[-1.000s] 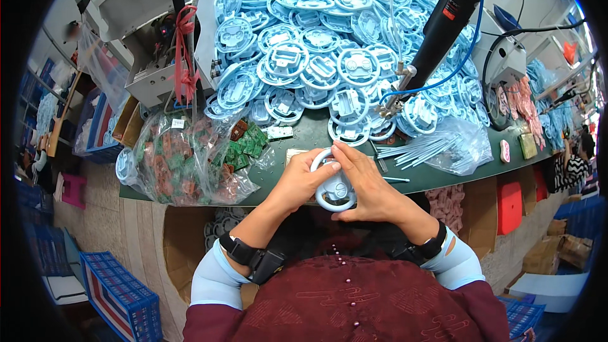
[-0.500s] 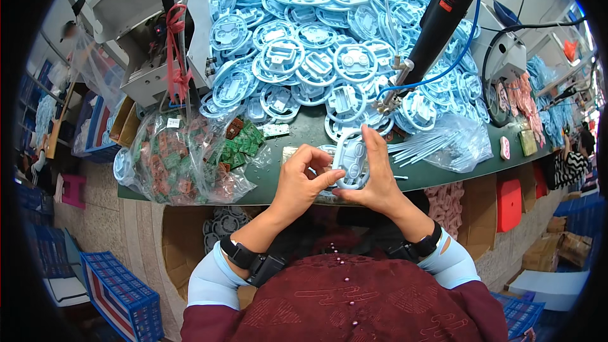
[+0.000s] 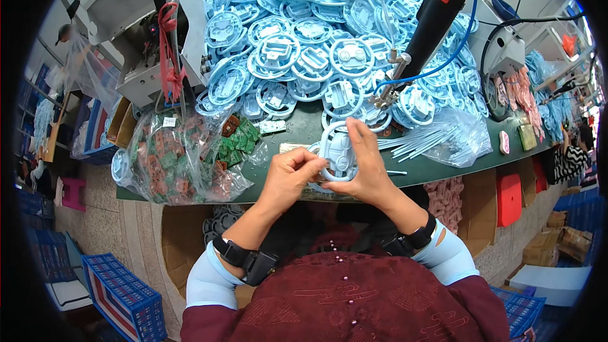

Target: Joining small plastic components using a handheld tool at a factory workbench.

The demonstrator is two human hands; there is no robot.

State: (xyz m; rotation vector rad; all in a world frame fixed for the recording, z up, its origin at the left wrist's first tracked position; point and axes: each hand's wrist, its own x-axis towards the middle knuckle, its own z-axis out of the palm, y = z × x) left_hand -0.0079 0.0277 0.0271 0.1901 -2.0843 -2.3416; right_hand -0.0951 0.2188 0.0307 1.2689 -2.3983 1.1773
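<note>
My right hand point(image 3: 369, 174) grips a light blue wheel-shaped plastic part point(image 3: 341, 152), thumb below and fingers at its upper right rim. The part is tilted up, its moulded centre in view. At its lower left rim, the thumb and index finger of my left hand point(image 3: 285, 177) are pinched together against the edge; whether something small is between them is hidden. Beneath it, near the table's front edge, another light blue part point(image 3: 315, 185) shows partly. A large heap of similar parts point(image 3: 310, 31) covers the back of the green table point(image 3: 288, 134).
Left of my hands lies a clear bag of green and red circuit boards point(image 3: 183, 158), some spilling out. A bag of thin light blue sticks point(image 3: 437, 142) is at the right. A black cylindrical tool point(image 3: 437, 16) with a blue hose hangs above. A grey machine point(image 3: 136, 31) stands at left.
Both hands and the held part have shifted slightly left in view. My left thumb and index finger have closed into a pinch at the part's rim.
</note>
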